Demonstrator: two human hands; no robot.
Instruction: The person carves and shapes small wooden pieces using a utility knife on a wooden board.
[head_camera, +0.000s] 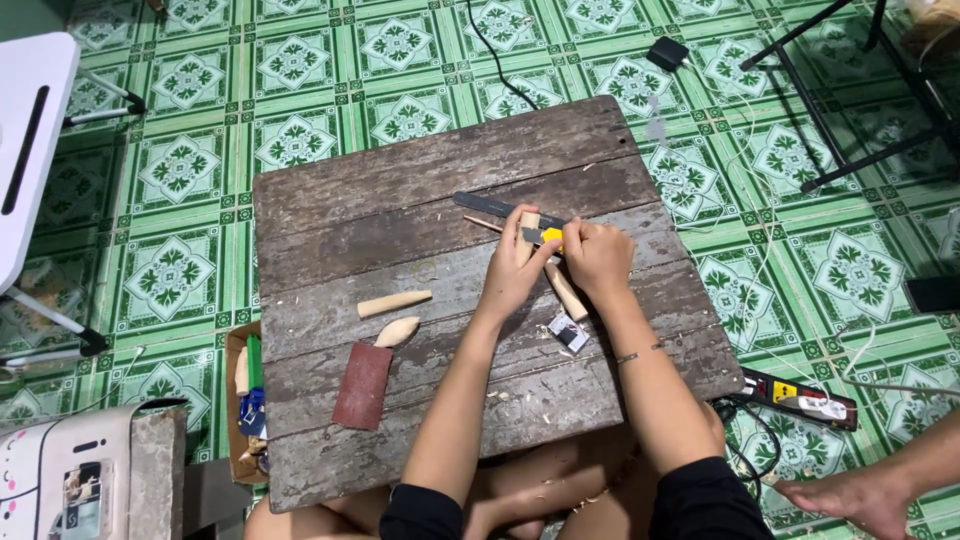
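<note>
Sitting: a person is sitting cross-legged on the floor, looking down over a low wooden board table (420, 170) made of worn grey planks.
Left hand: the left hand (518, 268) is curling closed around a short pale wooden piece (528, 226), holding it against the tabletop near the middle of the far half.
Right hand: the right hand (598, 258) is closing in a fist on a yellow utility knife (545, 236), its tip pressing against the wooden piece, the two hands touching.
Under the hands: a long dark file (490, 205) is lying flat just beyond the fingers, and a light wooden stick (568, 294) is poking out below the right hand.
Left of the hands: a carved wooden peg (394, 302) and a smaller pointed wooden piece (398, 331) are lying side by side, apart from the hands.
Sandpaper: a reddish-brown sheet of sandpaper (362, 384) is resting at the near left, its top edge touching the pointed piece.
Floor: green patterned tiles (180, 170) are surrounding the table, with a power strip (800, 397) lying to the right.
Another person: someone else's hand (850, 497) is showing at the lower right corner, well apart from the table.
</note>
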